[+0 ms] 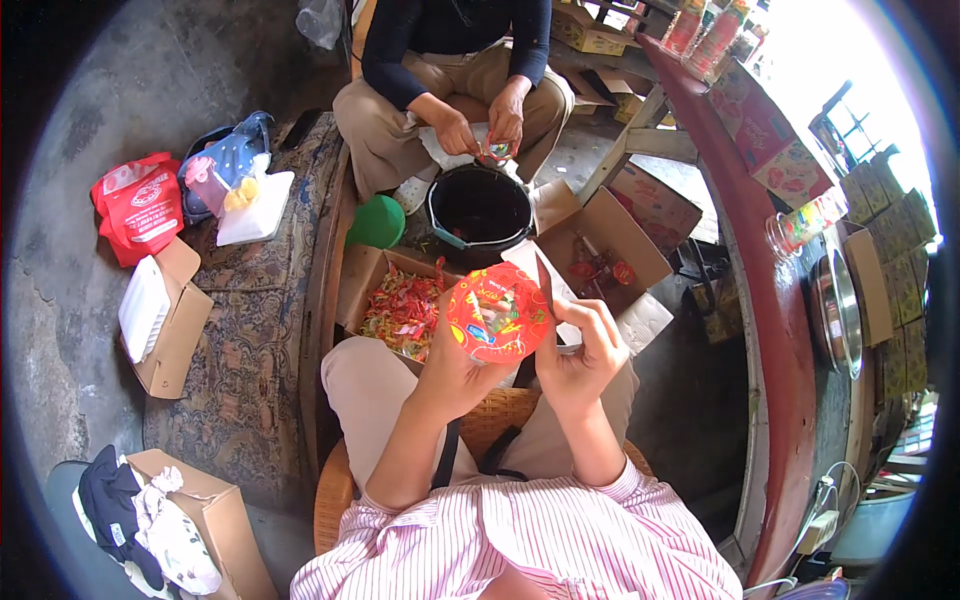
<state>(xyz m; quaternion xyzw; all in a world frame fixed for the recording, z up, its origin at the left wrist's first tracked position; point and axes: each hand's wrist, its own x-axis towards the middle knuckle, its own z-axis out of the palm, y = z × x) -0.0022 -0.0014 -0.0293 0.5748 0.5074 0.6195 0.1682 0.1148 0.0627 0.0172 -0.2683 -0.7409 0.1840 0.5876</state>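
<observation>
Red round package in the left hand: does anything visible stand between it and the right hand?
Only a dark, blade-like tool, apparently held in the right hand, beside the right edge of the red round package. I cannot tell whether it touches.

Wall: grey, patchy, bare-surfaced [130,95], at the left. Bench: long, upholstered in dark patterned fabric [255,330]; wooden rail [318,300] along its right edge. Chair: woven rattan [492,420], curved, mid-floor. Table: long, right side, red-painted left edge [775,420]; pale timber frame [625,130] below its far left corner. Floor: grey, shadowed [690,430] beneath that edge. Light: white glare [875,45] beyond the table's far right corner.
</observation>
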